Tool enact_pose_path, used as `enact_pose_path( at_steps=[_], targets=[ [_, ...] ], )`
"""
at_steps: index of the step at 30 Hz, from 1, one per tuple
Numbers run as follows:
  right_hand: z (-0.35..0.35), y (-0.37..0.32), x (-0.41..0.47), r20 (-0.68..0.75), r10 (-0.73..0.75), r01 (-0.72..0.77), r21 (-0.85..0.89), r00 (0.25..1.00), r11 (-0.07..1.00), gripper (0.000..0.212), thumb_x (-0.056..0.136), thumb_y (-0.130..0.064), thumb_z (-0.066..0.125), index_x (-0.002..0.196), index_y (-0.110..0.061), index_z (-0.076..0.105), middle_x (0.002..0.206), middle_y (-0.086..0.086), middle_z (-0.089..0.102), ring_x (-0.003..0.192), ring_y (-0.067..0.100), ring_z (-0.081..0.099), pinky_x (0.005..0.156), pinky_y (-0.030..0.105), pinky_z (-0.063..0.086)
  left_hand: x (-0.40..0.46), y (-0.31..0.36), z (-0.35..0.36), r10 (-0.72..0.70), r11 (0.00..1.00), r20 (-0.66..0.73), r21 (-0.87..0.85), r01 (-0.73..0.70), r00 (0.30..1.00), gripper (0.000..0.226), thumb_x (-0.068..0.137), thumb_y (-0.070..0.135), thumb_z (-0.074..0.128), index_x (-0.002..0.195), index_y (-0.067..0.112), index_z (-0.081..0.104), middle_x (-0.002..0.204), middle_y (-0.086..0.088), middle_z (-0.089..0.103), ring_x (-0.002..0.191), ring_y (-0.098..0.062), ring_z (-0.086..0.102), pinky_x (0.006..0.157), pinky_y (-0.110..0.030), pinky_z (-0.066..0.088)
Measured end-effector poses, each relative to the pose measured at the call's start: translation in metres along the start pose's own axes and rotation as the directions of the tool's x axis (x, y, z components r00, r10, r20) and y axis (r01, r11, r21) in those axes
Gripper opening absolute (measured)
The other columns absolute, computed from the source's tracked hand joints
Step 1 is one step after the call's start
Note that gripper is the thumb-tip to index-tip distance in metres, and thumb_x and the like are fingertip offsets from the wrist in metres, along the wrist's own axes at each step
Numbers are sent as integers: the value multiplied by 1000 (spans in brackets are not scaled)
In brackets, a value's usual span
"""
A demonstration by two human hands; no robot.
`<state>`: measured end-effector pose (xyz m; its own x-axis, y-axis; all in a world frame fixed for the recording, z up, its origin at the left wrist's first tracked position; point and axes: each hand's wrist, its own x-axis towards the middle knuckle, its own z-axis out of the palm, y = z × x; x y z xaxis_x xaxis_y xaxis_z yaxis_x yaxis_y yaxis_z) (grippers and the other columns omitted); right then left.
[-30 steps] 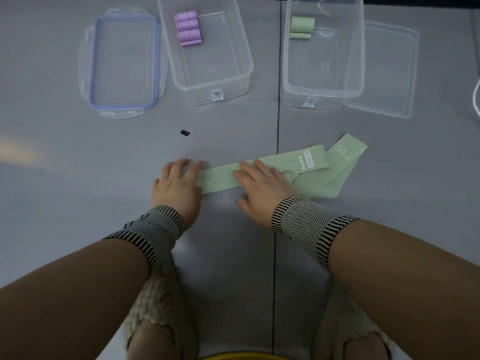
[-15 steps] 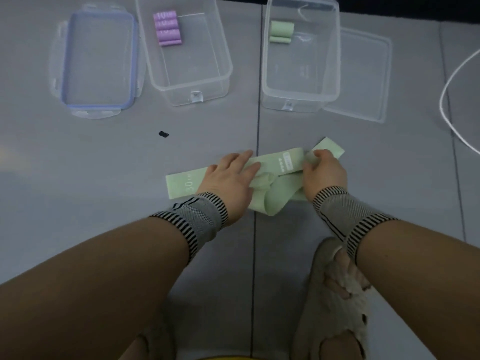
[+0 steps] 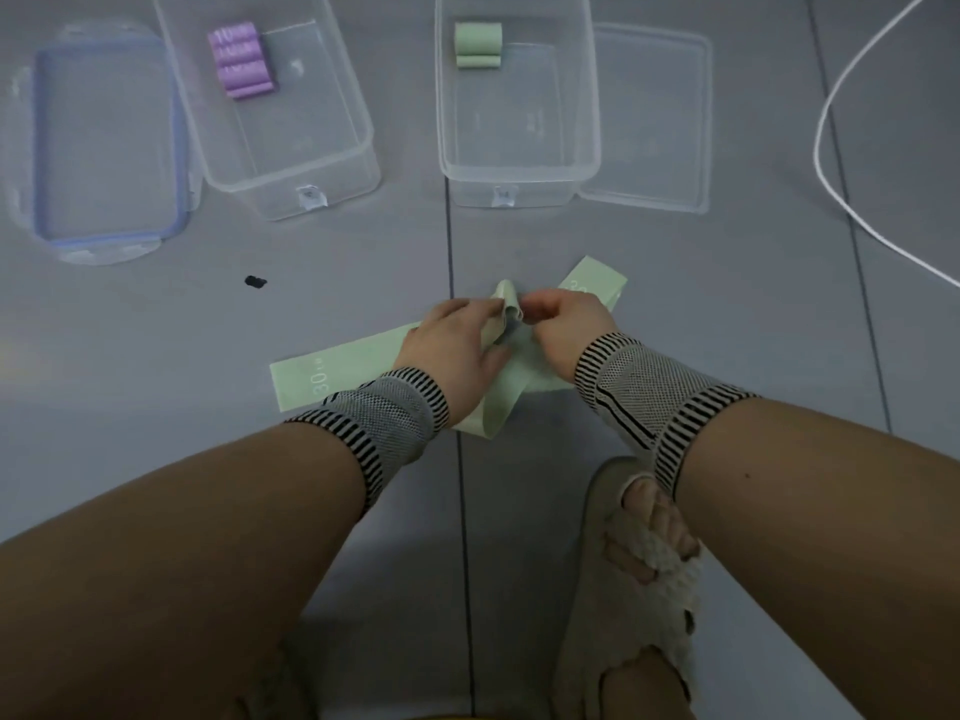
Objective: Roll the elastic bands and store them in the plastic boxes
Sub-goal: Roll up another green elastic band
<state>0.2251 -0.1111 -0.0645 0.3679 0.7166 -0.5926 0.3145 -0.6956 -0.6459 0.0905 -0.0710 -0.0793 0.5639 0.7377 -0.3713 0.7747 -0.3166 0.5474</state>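
The green elastic band (image 3: 343, 374) lies on the grey floor (image 3: 156, 330), printed "30" near its left end. All positions below are given relative to this band.

Left hand (image 3: 454, 345): rests over the middle of the band, fingers curled, grip pinching a raised fold of the band at its upper edge.

Right hand (image 3: 563, 324): just right of the left hand, fingers curled, grip pinching the same raised fold from the opposite side. The fold stands up between both hands. The far end of the band extends up and right beyond the right hand; a loop of the band lies below the hands.

Both wrists carry striped knitted wrist supports (image 3: 644, 394).

Beyond the band, up and left: a clear plastic box (image 3: 332, 163) containing rolled purple bands (image 3: 240, 62) in its far left corner. Left of that box lies a blue-rimmed lid (image 3: 104, 236).

Beyond the band, directly above: a second clear plastic box (image 3: 519, 171) containing rolled green bands (image 3: 478, 44) at its far end. A clear lid (image 3: 654, 122) lies against its right side.

A small black fleck (image 3: 254, 282) lies on the floor up and left of the band. A white cable (image 3: 841, 189) curves across the floor far right. A beige slipper (image 3: 649, 589) is below the band.
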Motion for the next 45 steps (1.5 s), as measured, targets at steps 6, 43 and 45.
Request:
enact_pose_path(
  at_steps=[6,43,45],
  targets=[
    [11,-27,-5,-25,-182,183,57,983,981,44,84,7,45,93,-31,65,94,-4,62,67,-2,53,54,5,37,-1,-4,-40,-139,968,-285,-241,69,948,14,84,31,65,87,26,52,85,11,59,91,-18,60,78,-28,44],
    [-122,-236,-362,-369,-580,684,305,726,663,17,80,-9,72,71,-21,66,64,-6,62,60,2,55,64,18,48,-287,202,-293,-32,683,-507,-640,-351,861,10,91,9,56,86,13,64,80,-5,65,73,-10,59,76,-28,51],
    [-121,-232,-365,-359,-569,672,348,740,654,13,80,-7,71,74,-17,67,68,-3,63,63,5,57,67,21,50,-289,202,-288,-60,632,-483,-696,-341,874,9,91,10,56,92,8,65,84,-8,68,79,-17,63,81,-37,53]
  ],
)
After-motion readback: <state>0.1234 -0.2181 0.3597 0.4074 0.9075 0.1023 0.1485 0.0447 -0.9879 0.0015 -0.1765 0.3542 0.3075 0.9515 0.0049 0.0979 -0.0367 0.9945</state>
